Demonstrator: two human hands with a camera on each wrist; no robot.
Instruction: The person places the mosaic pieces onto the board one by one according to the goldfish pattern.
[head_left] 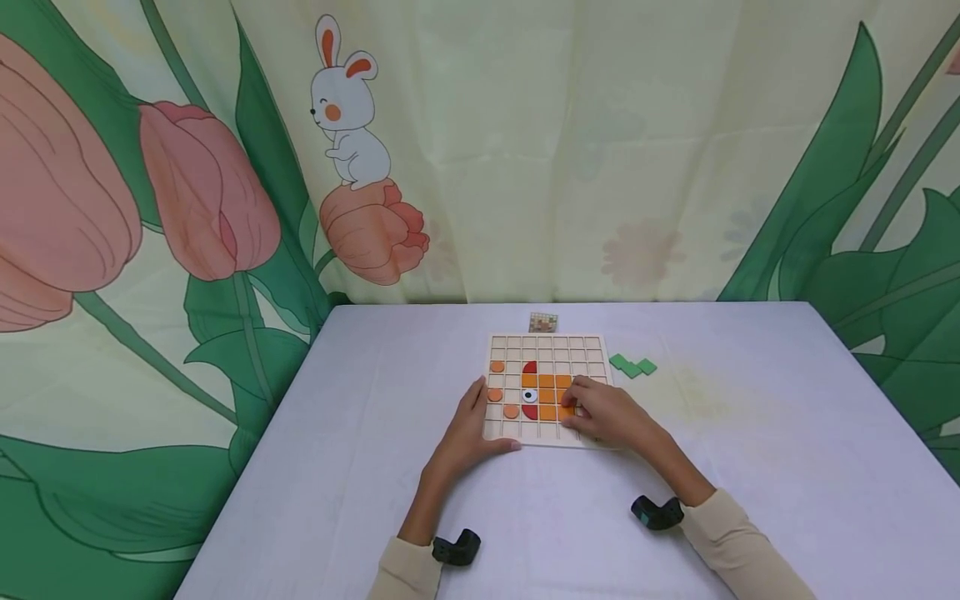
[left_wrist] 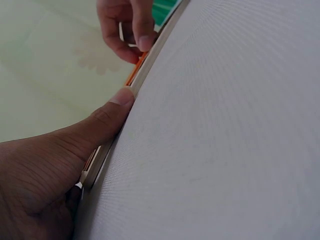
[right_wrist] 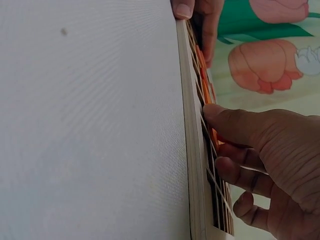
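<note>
A pale wooden grid board (head_left: 550, 432) lies flat on the table. Orange square tiles (head_left: 548, 412), red rounded pieces (head_left: 530, 367), a white eye piece (head_left: 529, 396) and peach discs (head_left: 497, 367) sit in its cells. My left hand (head_left: 463, 437) holds the board's near left corner, thumb along the front edge and fingers at the left side. Over the right part of the orange block, my right hand (head_left: 607, 410) pinches an orange tile (right_wrist: 208, 95) at board level with thumb and index finger. Its fingers partly hide that tile.
Green tiles (head_left: 633, 366) lie on the table right of the board. A small patterned card (head_left: 543, 322) is behind it. The white-covered table (head_left: 375, 400) ends at a printed curtain (head_left: 517, 167). Each wrist wears a black camera (head_left: 457, 547).
</note>
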